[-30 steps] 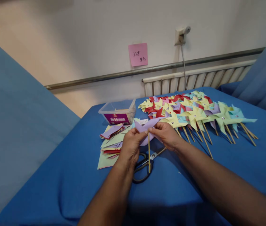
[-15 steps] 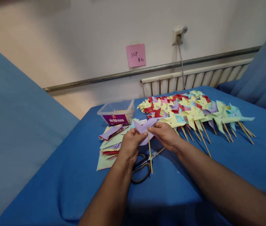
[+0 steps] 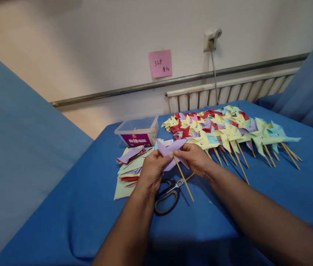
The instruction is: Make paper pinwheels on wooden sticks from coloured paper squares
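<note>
one paper pinwheel (image 3: 167,150), lilac, blades folded, held aloft; one slim wooden stick (image 3: 187,186), slanting down rightward, its top seemingly meeting the paper's centre.

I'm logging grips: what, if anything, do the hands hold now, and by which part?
The left hand and right hand pinch a purple pinwheel near its middle, beside its stick.

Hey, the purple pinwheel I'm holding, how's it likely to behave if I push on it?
The purple pinwheel is probably light and floppy, since its blades look like thin folded paper. They would likely crease under firm pressure. Its stick seems stiffer, running straight, but looks slender enough that it might snap if bent hard.
</note>
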Tool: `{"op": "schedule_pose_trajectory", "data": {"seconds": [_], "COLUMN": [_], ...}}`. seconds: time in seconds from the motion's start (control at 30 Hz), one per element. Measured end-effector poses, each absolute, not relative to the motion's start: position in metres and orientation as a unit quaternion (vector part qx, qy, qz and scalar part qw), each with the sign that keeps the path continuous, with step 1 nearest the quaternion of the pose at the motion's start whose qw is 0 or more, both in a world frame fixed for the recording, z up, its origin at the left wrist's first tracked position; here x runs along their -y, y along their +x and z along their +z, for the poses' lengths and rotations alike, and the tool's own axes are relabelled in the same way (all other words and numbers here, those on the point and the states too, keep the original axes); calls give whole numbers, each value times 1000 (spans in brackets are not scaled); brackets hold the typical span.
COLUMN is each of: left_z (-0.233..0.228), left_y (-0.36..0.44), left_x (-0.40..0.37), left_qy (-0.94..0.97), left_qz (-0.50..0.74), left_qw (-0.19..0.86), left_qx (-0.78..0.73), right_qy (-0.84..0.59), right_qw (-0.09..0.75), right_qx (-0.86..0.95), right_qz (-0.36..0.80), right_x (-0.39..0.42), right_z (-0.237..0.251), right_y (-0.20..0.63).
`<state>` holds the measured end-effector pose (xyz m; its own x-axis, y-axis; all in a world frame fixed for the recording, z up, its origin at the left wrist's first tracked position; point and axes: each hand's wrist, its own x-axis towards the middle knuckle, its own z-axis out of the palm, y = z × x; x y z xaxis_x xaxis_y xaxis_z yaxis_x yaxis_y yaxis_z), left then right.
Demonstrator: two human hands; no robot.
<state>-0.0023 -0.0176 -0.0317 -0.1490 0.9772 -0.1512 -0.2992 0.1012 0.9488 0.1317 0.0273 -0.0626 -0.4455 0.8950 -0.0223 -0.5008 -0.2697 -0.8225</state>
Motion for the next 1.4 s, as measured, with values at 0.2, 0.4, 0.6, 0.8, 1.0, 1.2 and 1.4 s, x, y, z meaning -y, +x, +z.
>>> {"op": "schedule_pose_trajectory", "data": {"seconds": [0.2,0.4,0.6,0.8,1.0,1.2,1.4], "left_z": [-30,-30,-26,-25,-30,-29,-29], "left_y": [-3,-3,-3,-4,-5,-5,-4], "left_x": [19,19,20,20,18,17,17], "left_qy": [355,358,355,366,356,356,354], "left_qz": [572,570,561,558,577,584,593], "left_qw": [552,543,549,556,541,524,514], "left_qx": [-492,-501,-507,-495,-498,-507,-510], "right_qy": [-251,-267,-253,-250,-259,-201,-219], "right_qw": [467,473,473,469,470,465,471], "right_qx": [415,421,409,420,434,429,421], "right_qz": [740,727,738,736,724,748,743], "right_x": [-27,-26,-25,-25,-25,-22,-18], "right_z": [-64,-64,-64,-63,-65,-62,-57], "right_y": [133,131,130,130,128,129,128]}}
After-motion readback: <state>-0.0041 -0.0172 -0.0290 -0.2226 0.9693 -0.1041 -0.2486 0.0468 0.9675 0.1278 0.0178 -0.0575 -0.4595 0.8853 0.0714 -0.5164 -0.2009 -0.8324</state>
